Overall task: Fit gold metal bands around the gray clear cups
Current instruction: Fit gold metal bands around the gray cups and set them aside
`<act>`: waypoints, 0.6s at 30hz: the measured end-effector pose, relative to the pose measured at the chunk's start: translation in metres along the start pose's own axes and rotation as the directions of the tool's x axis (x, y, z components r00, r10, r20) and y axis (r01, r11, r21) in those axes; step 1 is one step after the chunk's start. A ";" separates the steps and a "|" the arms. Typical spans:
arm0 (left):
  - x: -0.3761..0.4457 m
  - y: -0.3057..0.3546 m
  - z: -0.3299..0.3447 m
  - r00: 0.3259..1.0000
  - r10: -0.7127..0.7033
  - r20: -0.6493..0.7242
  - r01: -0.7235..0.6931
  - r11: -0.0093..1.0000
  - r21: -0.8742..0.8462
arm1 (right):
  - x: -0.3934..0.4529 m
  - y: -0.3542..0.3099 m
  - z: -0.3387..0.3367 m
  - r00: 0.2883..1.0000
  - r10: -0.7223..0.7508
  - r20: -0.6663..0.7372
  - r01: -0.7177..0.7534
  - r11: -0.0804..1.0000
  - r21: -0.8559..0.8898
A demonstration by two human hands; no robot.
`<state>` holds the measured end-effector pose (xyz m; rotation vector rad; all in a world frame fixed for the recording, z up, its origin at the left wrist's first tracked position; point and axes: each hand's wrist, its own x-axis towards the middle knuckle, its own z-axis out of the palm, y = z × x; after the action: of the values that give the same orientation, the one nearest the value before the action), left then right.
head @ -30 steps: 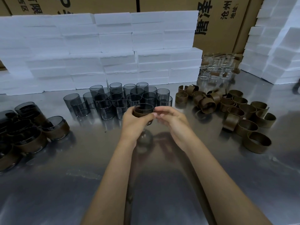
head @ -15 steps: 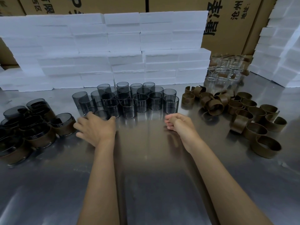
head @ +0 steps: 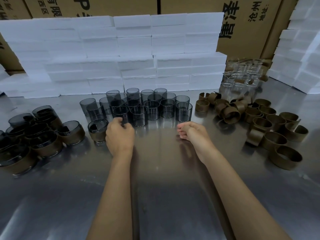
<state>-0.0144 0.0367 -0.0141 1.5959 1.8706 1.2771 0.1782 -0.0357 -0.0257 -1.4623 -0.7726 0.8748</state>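
Dozens of banded cups (head: 43, 141) heaped well to the left of the left hand (head: 120, 135), with one more, the newest banded cup (head: 97, 130), standing upright just beside that hand's knuckles. Was held up between both hands a second ago, gold band already round it; now set down at the edge of the heap and let go. One cycle done, then.

Left hand moved on at once: fingers and thumb curled, apparently pinching the near wall of the front gray cup (head: 121, 112), right at the fingertips. Not lifted yet; base on the steel table (head: 155, 196), touching its neighbours in the cluster of bare gray cups (head: 152, 106) just beyond the hand.

Right hand (head: 192, 132) apart from the left, low over the table, fingers loosely curled, gripping nothing. Has let go of the finished cup and not gone for a band. Loose gold bands (head: 270, 125) piled to its right, the closest one near, the rest further out.

Beyond all that, colourless glass cups (head: 242, 77) behind the bands and white foam blocks (head: 121, 54) stacked behind the gray cups.

Judged next: raise the gray cup, fetch a band with the free right hand. Plenty of both left, so well short of finished.
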 end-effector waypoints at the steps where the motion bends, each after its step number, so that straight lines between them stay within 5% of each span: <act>1: 0.003 -0.002 -0.002 0.999 -0.039 -0.017 0.039 0.999 -0.001 | 0.000 0.000 0.000 1.000 0.000 -0.001 0.000 1.000 0.000; 18: 0.028 -0.025 -0.012 0.938 -0.255 -0.233 0.222 0.962 -0.162 | 0.000 0.000 -0.001 1.000 0.003 0.006 -0.003 1.000 0.005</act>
<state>-0.0464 0.0594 -0.0203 1.1405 2.0063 1.5140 0.1792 -0.0368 -0.0259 -1.4575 -0.7724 0.8838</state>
